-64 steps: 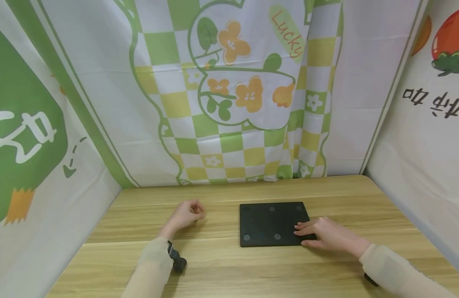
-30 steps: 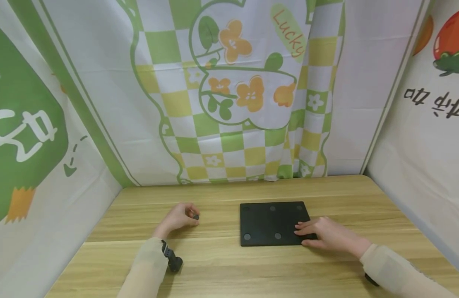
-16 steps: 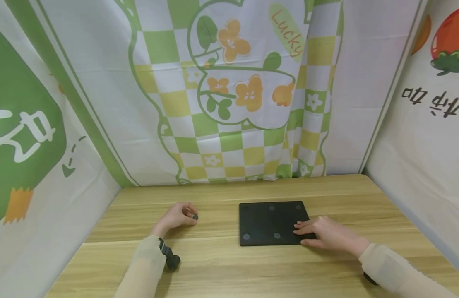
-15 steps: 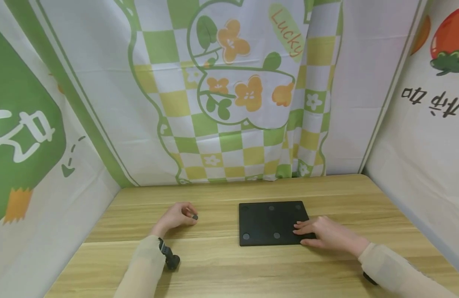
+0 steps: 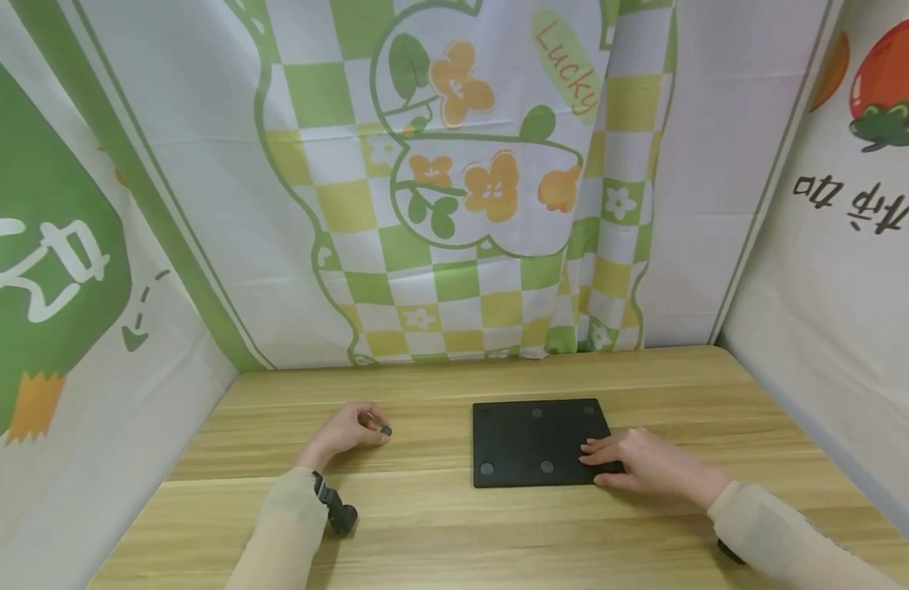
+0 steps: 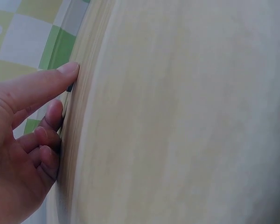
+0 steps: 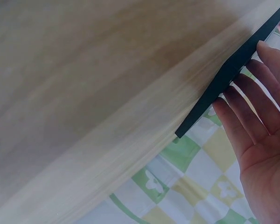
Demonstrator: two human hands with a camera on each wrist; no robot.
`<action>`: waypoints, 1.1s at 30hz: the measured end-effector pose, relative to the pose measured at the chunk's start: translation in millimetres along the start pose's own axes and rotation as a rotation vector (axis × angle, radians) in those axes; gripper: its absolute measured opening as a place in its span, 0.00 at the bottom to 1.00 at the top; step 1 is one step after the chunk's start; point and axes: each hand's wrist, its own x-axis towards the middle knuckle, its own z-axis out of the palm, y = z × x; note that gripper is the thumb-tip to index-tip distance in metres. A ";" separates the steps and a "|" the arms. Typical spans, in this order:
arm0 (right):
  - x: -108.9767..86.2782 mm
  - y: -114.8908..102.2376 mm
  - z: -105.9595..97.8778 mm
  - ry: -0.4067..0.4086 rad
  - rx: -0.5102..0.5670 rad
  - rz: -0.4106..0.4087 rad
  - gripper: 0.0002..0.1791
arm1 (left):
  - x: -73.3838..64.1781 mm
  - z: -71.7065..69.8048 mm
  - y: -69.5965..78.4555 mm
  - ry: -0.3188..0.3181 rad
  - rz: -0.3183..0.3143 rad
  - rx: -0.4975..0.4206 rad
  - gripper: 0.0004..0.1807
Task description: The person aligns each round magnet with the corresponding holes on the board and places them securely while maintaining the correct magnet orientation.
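Observation:
A flat black rectangular board (image 5: 520,438) lies on the wooden table, marked with several round grey discs on its upper face. My right hand (image 5: 649,465) rests its fingertips on the board's right end; in the right wrist view the fingers are spread and fairly straight along the thin black slab (image 7: 224,74). Left of the board, my left hand (image 5: 351,428) pinches a small dark round piece (image 5: 386,430) between thumb and finger, close to the tabletop. In the left wrist view only a dark sliver (image 6: 70,87) of it shows below the thumb, and the other fingers curl inward.
The wooden table (image 5: 439,533) extends around both hands. A green and yellow checked curtain (image 5: 454,287) hangs along its back edge, with printed white cloths at both sides. A small black camera (image 5: 342,518) is strapped to the left wrist.
My left hand has drawn back slightly to the left from its earliest position, and the small dark piece has come into view in its fingers. The right hand and board stay put.

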 end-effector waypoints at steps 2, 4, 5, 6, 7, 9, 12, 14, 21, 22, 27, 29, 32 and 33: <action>-0.3 0.4 0.7 0.005 -0.002 -0.006 0.17 | 0.1 0.6 -0.5 0.010 -0.005 0.002 0.14; -0.5 1.1 1.6 0.006 -0.004 -0.005 0.17 | 0.3 1.7 -0.8 0.023 -0.009 0.008 0.13; -0.7 1.6 2.1 0.006 -0.006 -0.004 0.17 | 0.4 2.2 -1.1 0.028 -0.013 0.013 0.13; -0.8 2.0 2.6 0.006 -0.006 -0.003 0.17 | 0.7 2.8 -1.7 0.034 -0.017 0.017 0.13; -0.9 2.3 2.9 0.005 -0.003 -0.002 0.17 | 0.8 3.5 -2.2 0.038 -0.023 0.016 0.12; -1.0 2.8 3.6 0.005 0.002 0.000 0.18 | 1.0 4.5 -3.1 0.042 -0.029 0.017 0.12; -1.3 3.2 4.1 0.009 0.008 -0.002 0.18 | 1.3 5.1 -4.0 0.043 -0.030 0.012 0.12; -1.5 3.2 4.2 0.014 0.009 -0.004 0.17 | 1.4 5.0 -3.9 0.042 -0.031 0.006 0.12; -1.9 3.3 4.3 0.035 0.012 -0.018 0.17 | 1.7 5.0 -3.6 0.059 -0.048 0.000 0.12; -1.9 3.3 4.3 0.037 0.013 -0.019 0.17 | 1.6 5.1 -3.6 0.061 -0.052 0.000 0.12; -2.1 3.3 3.9 0.032 0.013 -0.013 0.17 | 1.7 5.7 -3.1 0.072 -0.058 0.010 0.12; -2.1 3.0 3.4 0.029 0.011 -0.010 0.17 | 1.9 5.9 -3.0 0.071 -0.062 0.010 0.12; -2.0 2.6 3.1 0.028 0.005 -0.011 0.17 | 1.7 6.2 -2.3 0.068 -0.070 0.002 0.11; -2.0 2.6 3.1 0.030 0.003 -0.013 0.17 | 1.7 6.3 -2.2 0.068 -0.074 -0.001 0.11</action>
